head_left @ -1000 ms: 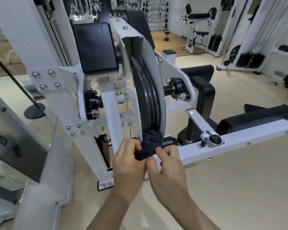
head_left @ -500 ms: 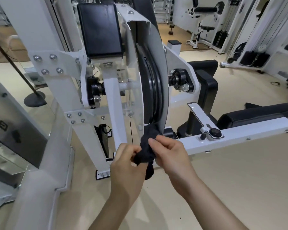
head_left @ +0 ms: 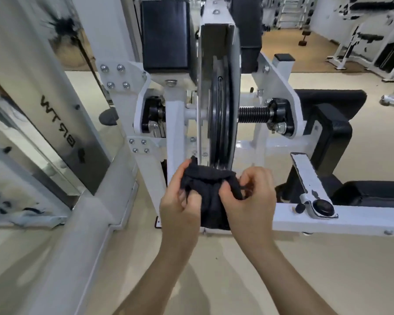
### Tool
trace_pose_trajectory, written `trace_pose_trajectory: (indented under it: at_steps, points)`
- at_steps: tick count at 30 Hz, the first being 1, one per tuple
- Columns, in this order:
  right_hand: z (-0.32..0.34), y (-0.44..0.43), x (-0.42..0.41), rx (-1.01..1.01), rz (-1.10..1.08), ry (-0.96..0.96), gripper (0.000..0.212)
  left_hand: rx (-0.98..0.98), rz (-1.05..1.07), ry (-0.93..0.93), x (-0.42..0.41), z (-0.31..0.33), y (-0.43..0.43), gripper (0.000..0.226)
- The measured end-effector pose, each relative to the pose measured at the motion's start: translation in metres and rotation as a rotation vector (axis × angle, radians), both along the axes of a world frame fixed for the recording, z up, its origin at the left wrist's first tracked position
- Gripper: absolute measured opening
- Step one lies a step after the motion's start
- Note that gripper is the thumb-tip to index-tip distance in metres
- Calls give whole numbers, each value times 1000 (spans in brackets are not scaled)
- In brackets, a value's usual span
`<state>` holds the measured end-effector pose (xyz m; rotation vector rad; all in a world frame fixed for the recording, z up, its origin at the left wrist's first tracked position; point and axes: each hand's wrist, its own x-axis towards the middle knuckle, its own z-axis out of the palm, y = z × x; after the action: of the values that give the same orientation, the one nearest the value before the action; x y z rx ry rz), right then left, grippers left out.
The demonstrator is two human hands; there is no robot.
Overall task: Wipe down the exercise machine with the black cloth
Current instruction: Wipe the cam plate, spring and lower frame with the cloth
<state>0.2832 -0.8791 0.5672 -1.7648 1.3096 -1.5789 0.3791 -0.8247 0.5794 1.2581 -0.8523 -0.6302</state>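
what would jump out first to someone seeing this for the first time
Dead centre, the left hand and right hand both grip a bunched black cloth at the bottom of the big black wheel. That wheel stands edge-on in a white frame, with a square black pad up to its left.

Below the exercise machine's black pulley wheel, open floor gives free passage. A white guard housing covers the wheel's top and left. Right of it a threaded shaft juts out, and a white beam bars the lower right.
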Motion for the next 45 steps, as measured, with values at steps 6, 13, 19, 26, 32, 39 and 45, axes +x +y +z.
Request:
trace_pose_trajectory:
  at_steps: [6,13,19,26,32,39,45]
  points:
    - [-26,-7,-8,305,218,152,37,143,-30,69,5,7,-7,34]
    - [-25,51,-11,-8,279,269,25,427,-108,-132,2,-41,22,15]
    - [-18,51,35,-286,329,204,29,102,201,-82,68,-11,0,42]
    - [-82,31,122,21,106,685,62,340,-271,-242,127,-46,-29,30]
    - [-62,13,166,83,-199,696,73,216,-494,-610,160,-23,-34,50]
    - [-9,-65,182,-57,-357,587,57,-60,-370,-956,170,-2,-44,54]
    - [-69,-13,175,2,-321,624,59,-468,-282,-1348,186,29,-57,31]
